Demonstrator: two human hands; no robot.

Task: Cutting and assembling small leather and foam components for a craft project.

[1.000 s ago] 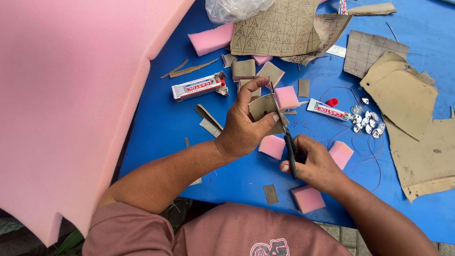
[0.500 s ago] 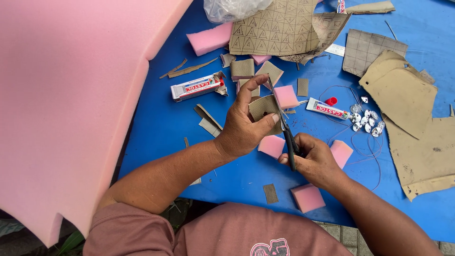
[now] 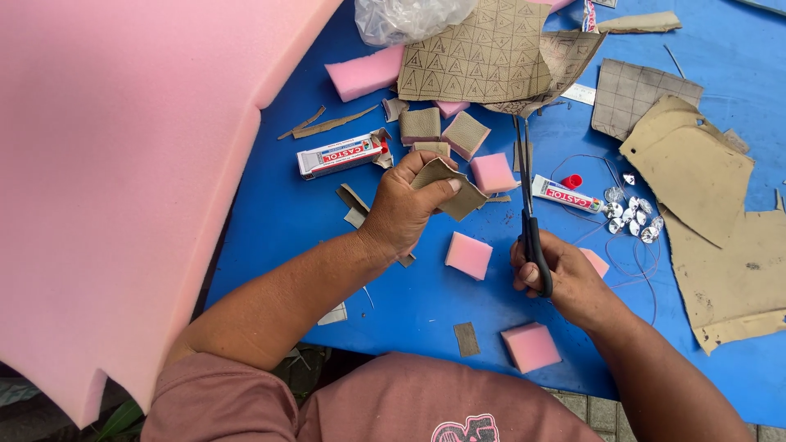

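Note:
My left hand pinches a small tan piece of gridded fabric above the blue table. My right hand grips the black handles of a pair of scissors, whose closed blades point away from me, apart from the fabric piece. Pink foam squares lie around both hands: one between them, one beside the fabric, one near my chest.
A huge pink foam sheet covers the left. Glue box, glue tube, shiny gems, tan fabric sheets, gridded pattern sheet, covered foam blocks and a plastic bag crowd the far side.
The scissors have come off the fabric piece and swung right, blades now closed and pointing away. My left hand still holds the fabric, lifted slightly left.

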